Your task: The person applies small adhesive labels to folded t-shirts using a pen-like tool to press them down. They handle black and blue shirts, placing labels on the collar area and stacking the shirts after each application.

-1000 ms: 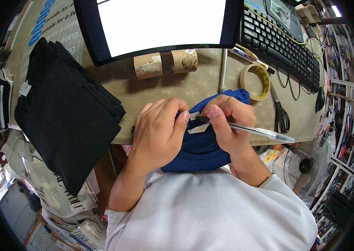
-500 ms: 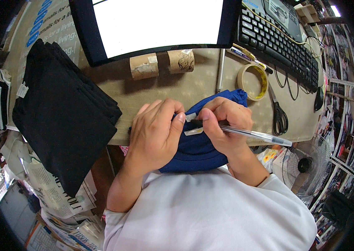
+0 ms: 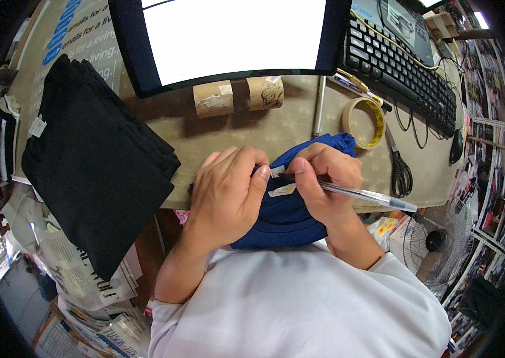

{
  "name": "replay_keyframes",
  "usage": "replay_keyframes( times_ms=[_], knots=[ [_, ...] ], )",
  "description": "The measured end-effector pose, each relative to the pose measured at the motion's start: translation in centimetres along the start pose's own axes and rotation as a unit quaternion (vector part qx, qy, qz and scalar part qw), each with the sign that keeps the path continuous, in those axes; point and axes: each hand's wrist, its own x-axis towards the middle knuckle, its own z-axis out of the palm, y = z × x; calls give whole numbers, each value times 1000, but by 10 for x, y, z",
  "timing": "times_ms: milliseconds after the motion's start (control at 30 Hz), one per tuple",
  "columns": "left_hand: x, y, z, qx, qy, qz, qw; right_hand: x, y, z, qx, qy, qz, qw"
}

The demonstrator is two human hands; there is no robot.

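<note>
Dark blue folded cloth, which looks like a garment, lies at the table's near edge against my body. Two small white labels show on it; the lower label sticks out between my hands. My left hand is closed, thumb and fingers pinching the cloth beside the upper label. In my right hand a slim pen with a clear barrel is gripped. Its dark tip points left at the upper label, and its capped back end reaches out to the right. The exact contact at the tip is too small to tell.
Folded black clothes lie on the left. Behind my hands are two cardboard tubes, a monitor and a metal rod. A tape roll, scissors, a keyboard and a fan stand rightward.
The whole view has shifted slightly, so the table things sit a little lower and to the right. Both hands keep their hold, and the pen tip stays by the upper label.
</note>
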Motion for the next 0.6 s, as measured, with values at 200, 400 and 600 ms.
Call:
replay_keyframes(
  times_ms=[200, 400, 600],
  knots=[
    [0, 1, -1, -2, 0, -4, 1000, -1, -1, 0, -10, 11, -10, 1000],
    [0, 0, -1, 1, 1, 2, 1000, -1, -1, 0, 7, 15, -18, 1000],
    [0, 0, 0, 7, 1, 6, 1000, -2, 2, 0, 12, 9, -12, 1000]
  ],
)
